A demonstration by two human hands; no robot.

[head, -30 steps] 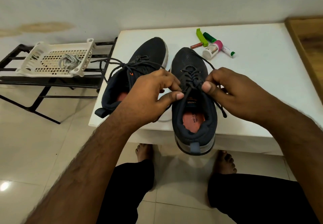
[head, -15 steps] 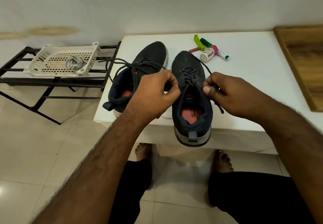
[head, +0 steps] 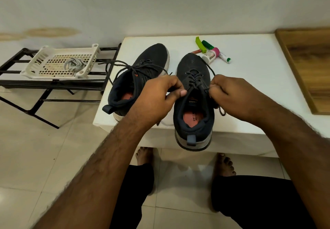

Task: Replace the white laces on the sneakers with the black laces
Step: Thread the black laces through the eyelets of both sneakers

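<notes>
Two dark sneakers sit on the white tabletop (head: pixel 250 86), toes pointing away from the person. The right sneaker (head: pixel 193 107) lies with its heel overhanging the near edge of the tabletop, and its black lace (head: pixel 195 78) is threaded through the eyelets. The left hand (head: pixel 157 100) has its fingers (head: pixel 175 86) curled at the left side of that sneaker's tongue, the thumb pressed toward the forefinger as if pinching a lace end; the strand itself is hidden there. The right hand (head: pixel 232 96) pinches the other end of the black lace at the right side of the tongue, its fingers closed round it, and a short loose end hangs below the hand against the sneaker's side. The left sneaker (head: pixel 141 78) lies just beside the right one, angled to the left, with its own black lace (head: pixel 117 66) threaded and its loose ends looping out past the tabletop's left edge. A white plastic basket (head: pixel 44 57) rests on a black metal rack (head: pixel 53 83) to the left, and a bundle of pale laces (head: pixel 74 65) lies inside it. Beyond the sneakers' toes sit a green clip (head: pixel 200 44) and a few small tubes (head: pixel 216 53), close together
</notes>
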